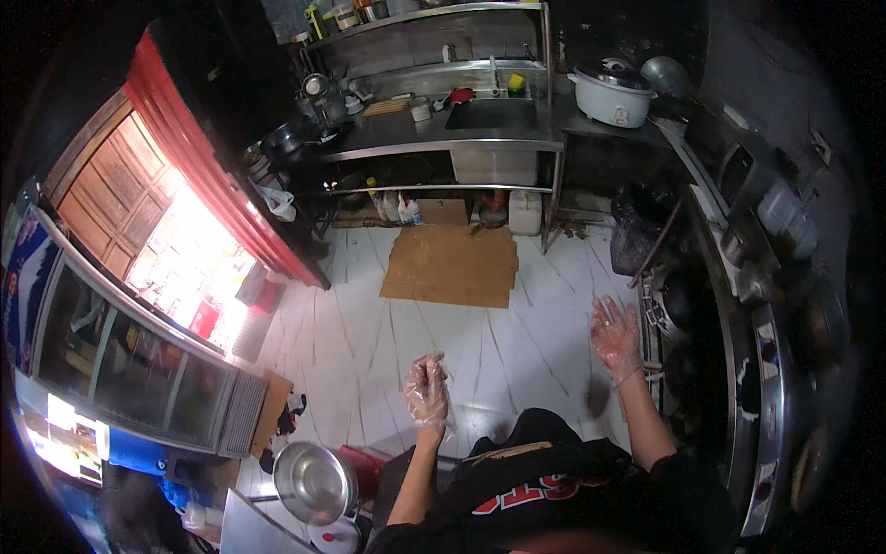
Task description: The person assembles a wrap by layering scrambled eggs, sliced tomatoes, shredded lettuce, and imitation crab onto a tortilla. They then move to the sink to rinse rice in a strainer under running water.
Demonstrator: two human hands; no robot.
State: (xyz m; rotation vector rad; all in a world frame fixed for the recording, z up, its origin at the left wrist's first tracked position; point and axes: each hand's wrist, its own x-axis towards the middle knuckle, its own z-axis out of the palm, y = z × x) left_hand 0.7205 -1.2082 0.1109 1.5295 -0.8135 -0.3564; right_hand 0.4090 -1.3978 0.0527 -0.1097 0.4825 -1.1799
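Both of my hands wear thin clear plastic gloves and are held out above the white tiled floor. My left hand (427, 392), near the middle, has its fingers curled together. Whether anything is inside them is hidden. Off to the right, my right hand (616, 340) is raised with its fingers apart and nothing in it. It is nearest to the dark stove side on the right but does not visibly touch it. A shallow metal pan (316, 483) lies at the lower left, apart from my left hand.
Ahead, a flattened cardboard sheet (451, 266) lies on the floor before a steel sink counter (397, 138). A white rice cooker (611, 95) stands at the back right, above a black bin bag (639, 226). Left are a red curtain (189, 148) and a glass-topped chest freezer (129, 355).
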